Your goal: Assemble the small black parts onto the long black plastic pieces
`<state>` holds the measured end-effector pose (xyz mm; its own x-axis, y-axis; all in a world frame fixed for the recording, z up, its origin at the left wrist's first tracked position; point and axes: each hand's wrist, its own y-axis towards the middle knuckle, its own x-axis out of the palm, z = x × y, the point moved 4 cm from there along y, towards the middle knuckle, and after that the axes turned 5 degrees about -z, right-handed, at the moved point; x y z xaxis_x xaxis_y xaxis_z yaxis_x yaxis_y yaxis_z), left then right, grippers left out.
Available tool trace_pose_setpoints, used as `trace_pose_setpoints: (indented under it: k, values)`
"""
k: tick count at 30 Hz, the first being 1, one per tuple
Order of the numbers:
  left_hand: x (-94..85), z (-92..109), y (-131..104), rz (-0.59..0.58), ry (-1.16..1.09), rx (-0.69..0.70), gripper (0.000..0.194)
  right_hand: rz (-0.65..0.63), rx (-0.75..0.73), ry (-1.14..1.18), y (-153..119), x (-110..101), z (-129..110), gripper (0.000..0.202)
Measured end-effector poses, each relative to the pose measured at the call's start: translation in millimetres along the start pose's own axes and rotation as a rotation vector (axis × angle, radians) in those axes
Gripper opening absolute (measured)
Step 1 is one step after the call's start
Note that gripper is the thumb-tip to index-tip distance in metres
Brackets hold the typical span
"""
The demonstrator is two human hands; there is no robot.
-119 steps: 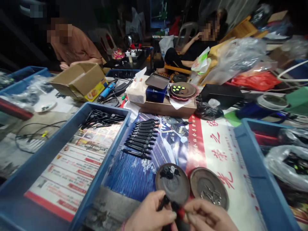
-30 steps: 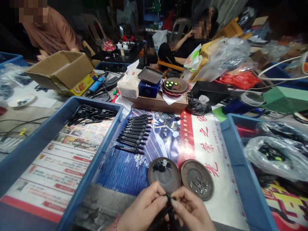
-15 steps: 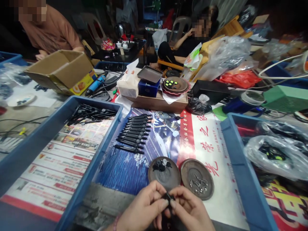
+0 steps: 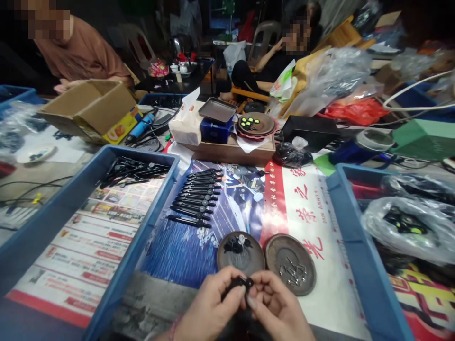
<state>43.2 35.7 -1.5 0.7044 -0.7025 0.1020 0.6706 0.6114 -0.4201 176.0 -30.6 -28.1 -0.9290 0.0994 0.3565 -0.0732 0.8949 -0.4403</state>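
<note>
Near the front edge, my left hand (image 4: 215, 303) pinches a small black plastic part (image 4: 234, 283) between thumb and fingers. My right hand (image 4: 279, 303) has its fingertips closed at the right end of the same part; fingers hide much of it. Just beyond my hands is a round brown dish (image 4: 238, 265) with small black pieces and a pale disc. To its right, another brown dish (image 4: 275, 251) holds small shiny metal pieces (image 4: 295, 274). Several slim black pen-like pieces (image 4: 194, 196) lie in a row on the printed sheet.
A blue bin (image 4: 137, 227) on the left contains loose black pieces (image 4: 133, 171). The right blue bin (image 4: 373, 265) holds bagged parts (image 4: 407, 222). A tissue pack (image 4: 188, 123) and a cardboard box (image 4: 92, 106) stand farther back. Two people sit beyond the table.
The black part is turned more sideways in my left fingers and shows more. My right fingers have shifted slightly at its end. The person at left has leaned a little rightward.
</note>
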Motion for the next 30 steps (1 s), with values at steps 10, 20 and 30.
trace_pose_setpoints:
  k: [10,20,30]
  values:
    - [6.5,-15,6,0.013,-0.103,-0.124,0.028,0.012,-0.062,-0.002,0,-4,-1,0.031]
    - [1.4,-6,3,-0.009,0.031,-0.039,0.019,0.125,-0.277,-0.358,-2,-4,1,0.012]
    - [-2.6,2,-3,-0.02,0.289,0.107,0.024,0.258,-0.797,-1.08,-2,10,-26,0.014]
